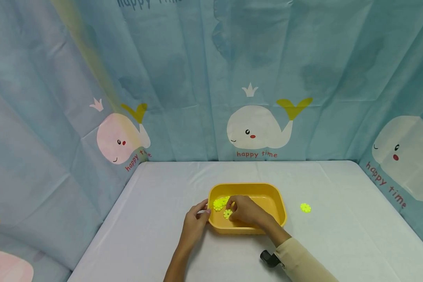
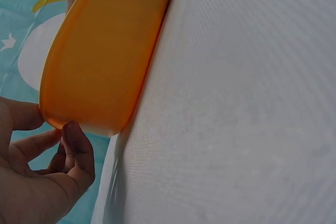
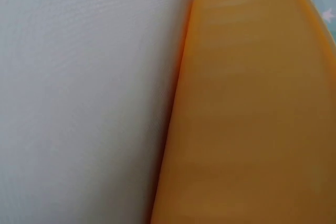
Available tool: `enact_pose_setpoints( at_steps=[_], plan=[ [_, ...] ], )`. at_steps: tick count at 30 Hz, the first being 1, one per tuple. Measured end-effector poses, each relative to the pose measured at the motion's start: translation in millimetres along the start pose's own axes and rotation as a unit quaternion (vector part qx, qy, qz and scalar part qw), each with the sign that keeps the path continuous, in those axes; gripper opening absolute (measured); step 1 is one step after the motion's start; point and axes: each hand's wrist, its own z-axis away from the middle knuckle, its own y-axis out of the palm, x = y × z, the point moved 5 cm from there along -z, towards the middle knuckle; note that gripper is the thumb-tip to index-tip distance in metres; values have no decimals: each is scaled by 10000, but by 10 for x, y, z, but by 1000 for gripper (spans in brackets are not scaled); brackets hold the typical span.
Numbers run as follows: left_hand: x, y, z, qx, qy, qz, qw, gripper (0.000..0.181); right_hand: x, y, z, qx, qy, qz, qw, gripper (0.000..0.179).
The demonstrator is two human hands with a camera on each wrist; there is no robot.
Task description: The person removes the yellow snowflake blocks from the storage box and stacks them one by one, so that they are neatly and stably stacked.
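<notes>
A yellow-orange plastic tray (image 1: 268, 224) stands on the white table. My left hand (image 1: 193, 224) holds its left end, fingertips and thumb at the rim and outer wall; the left wrist view shows this hand (image 2: 47, 177) from close up. Over the tray's inside reaches my right hand (image 1: 246, 210), its thumb and forefinger pinching a small neon-yellow flower-shaped piece (image 1: 227, 214). More such pieces (image 1: 218, 204) lie together in the tray's left part, partly covered by that hand. The right wrist view shows mainly the tray's outer wall (image 3: 252, 103), and the right fingers are out of sight there.
One more neon-yellow flower-shaped piece (image 1: 305, 208) lies on the white tablecloth (image 1: 338, 235) to the right of the tray. Blue curtains with whale prints (image 1: 257, 127) enclose the table at the back and sides. A black device (image 1: 269, 259) is attached at the right sleeve.
</notes>
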Motion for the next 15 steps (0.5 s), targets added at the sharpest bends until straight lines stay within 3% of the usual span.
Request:
enact_pose_setpoints(
  at_steps=[8, 15],
  plan=[
    [2, -1, 5, 12, 0, 16, 10000, 45, -38, -52, 5, 76, -80, -512, 9986, 16],
    [-1, 4, 0, 19, -5, 35, 10000, 45, -49, -145, 44, -25, 211, -835, 9963, 14]
  ],
)
